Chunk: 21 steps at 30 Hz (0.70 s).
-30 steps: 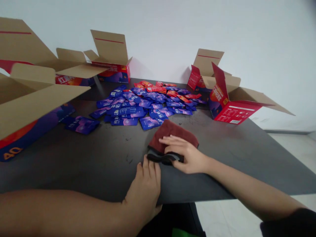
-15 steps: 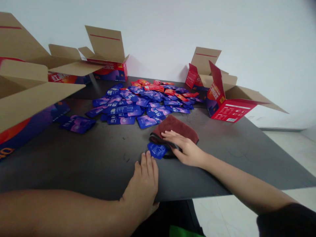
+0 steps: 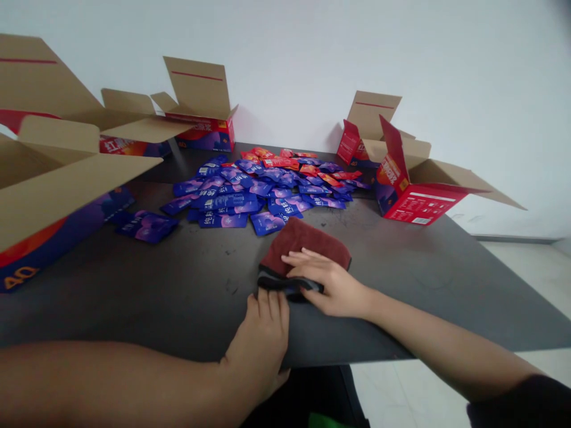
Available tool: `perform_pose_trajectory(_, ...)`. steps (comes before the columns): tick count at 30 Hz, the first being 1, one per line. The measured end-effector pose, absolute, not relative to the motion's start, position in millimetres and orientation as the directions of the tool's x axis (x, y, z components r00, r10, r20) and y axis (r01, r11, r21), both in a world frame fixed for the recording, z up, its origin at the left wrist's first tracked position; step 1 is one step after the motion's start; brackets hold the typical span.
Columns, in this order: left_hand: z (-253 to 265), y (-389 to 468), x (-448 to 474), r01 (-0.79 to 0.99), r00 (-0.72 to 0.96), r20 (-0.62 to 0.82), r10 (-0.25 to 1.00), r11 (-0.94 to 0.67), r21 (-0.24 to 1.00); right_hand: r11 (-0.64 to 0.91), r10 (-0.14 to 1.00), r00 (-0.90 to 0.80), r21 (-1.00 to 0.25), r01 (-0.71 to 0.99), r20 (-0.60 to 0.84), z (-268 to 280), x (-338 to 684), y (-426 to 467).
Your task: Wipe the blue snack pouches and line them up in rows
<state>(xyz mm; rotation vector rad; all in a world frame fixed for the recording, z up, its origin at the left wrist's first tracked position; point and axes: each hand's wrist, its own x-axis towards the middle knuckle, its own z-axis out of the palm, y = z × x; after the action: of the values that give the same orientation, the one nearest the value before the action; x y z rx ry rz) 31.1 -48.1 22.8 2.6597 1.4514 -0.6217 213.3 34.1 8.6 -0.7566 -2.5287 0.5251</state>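
Observation:
My right hand (image 3: 332, 282) is closed on a folded brown cloth (image 3: 307, 241) with a black edge, its fingers on top and the thumb at the near fold. The cloth rests on the dark table, over the place where a blue sachet showed before; the sachet is now hidden. My left hand (image 3: 263, 333) lies at the table's near edge, fingers stretched flat and side by side. Its fingertips meet the cloth's near edge. Beyond the cloth spreads a heap of blue-purple sachets (image 3: 223, 220) with red-orange sachets (image 3: 281, 162) at the back.
Open cardboard cartons (image 3: 80, 166) crowd the left side, with another carton (image 3: 207, 134) at the back left. Two red open cartons (image 3: 423, 202) stand at the right. A few blue sachets (image 3: 147, 226) lie apart by the near left carton. A white wall rises behind the table (image 3: 178, 297).
My right hand has drawn the cloth left and nearer, covering the blue sachet that lay at my left fingertips. My left hand has hardly moved. The view has tilted slightly.

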Motion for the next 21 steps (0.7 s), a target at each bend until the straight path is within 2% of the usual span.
perform_pose_trajectory(3, 22.8, -48.0, 31.5, 0.814, 0.474, -0.366, 0.801, -0.557, -0.166, 0.726, 0.681, -0.630, -0.458, 0.514, 0.373, 6.3, 215.7, 37.8)
perform_pose_trajectory(8, 20.5, -48.8, 31.0, 0.810, 0.478, -0.379, 0.792, -0.564, -0.159, 0.820, 0.518, -0.803, -0.439, 0.367, 0.295, 6.3, 215.5, 37.8)
perform_pose_trajectory(12, 17.9, -49.6, 30.0, 0.813, 0.487, -0.315, 0.815, -0.554, -0.177, 0.732, 0.679, -0.613, -0.434, 0.525, 0.404, 3.3, 217.4, 44.6)
perform_pose_trajectory(13, 17.5, -49.7, 29.9, 0.814, 0.488, -0.309, 0.816, -0.554, -0.177, 0.725, 0.688, -0.596, -0.430, 0.537, 0.415, 2.7, 217.4, 44.7)
perform_pose_trajectory(14, 17.2, -49.8, 29.8, 0.814, 0.489, -0.311, 0.815, -0.555, -0.174, 0.744, 0.666, -0.628, -0.423, 0.517, 0.403, 2.4, 216.9, 43.7)
perform_pose_trajectory(17, 17.2, -49.7, 30.1, 0.814, 0.487, -0.329, 0.809, -0.557, -0.164, 0.835, 0.505, -0.807, -0.410, 0.367, 0.307, 3.1, 214.7, 39.6)
perform_pose_trajectory(18, 17.3, -49.5, 30.2, 0.814, 0.485, -0.328, 0.810, -0.555, -0.168, 0.839, 0.494, -0.817, -0.410, 0.358, 0.297, 3.2, 214.8, 39.5)
perform_pose_trajectory(21, 17.9, -48.6, 30.5, 0.813, 0.480, -0.317, 0.818, -0.551, -0.190, 0.757, 0.648, -0.663, -0.416, 0.504, 0.376, 2.5, 217.9, 42.8)
